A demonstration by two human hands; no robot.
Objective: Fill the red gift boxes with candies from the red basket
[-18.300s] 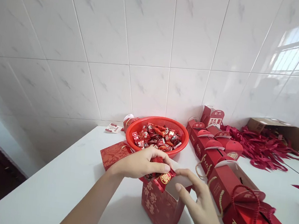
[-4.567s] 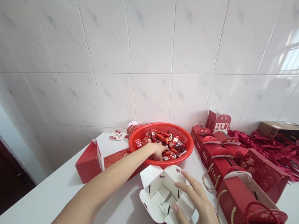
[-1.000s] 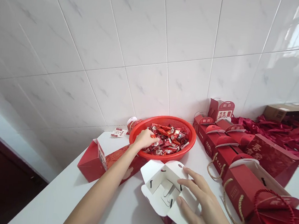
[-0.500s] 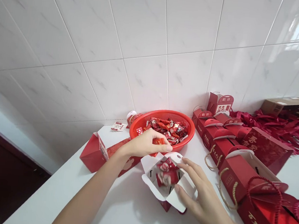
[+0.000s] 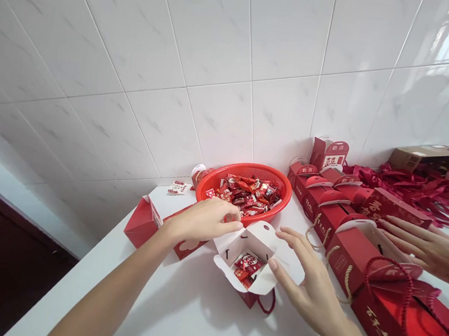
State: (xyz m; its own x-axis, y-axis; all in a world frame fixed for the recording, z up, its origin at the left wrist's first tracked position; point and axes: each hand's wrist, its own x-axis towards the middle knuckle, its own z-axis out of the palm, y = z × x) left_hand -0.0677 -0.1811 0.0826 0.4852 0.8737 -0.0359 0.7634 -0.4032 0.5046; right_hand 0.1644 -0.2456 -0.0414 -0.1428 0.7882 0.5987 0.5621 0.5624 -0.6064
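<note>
An unfolded gift box [image 5: 223,264] stands on the white table with its white flaps spread and several red candy packets [image 5: 249,265] inside. My left hand [image 5: 207,218] hovers at its upper left flap, fingers curled; whether anything is between them is hidden. On the right, my right hand [image 5: 309,281] has its fingers apart, the thumb at the right flap and nothing in its grasp. Behind the box sits a red plastic basket [image 5: 282,209] full of wrapped candies [image 5: 250,192].
Red gift boxes [image 5: 323,221] with rope handles line the right side, where another person's hand [image 5: 436,249] reaches in. Red ribbons [image 5: 423,186] lie by a cardboard box [image 5: 410,157]. Another red box [image 5: 142,223] is at left, and a tiled wall rises behind.
The packets that were in midair over the box now lie inside it. The red packet at my left hand is no longer visible there. Another person's hand has appeared at the right.
</note>
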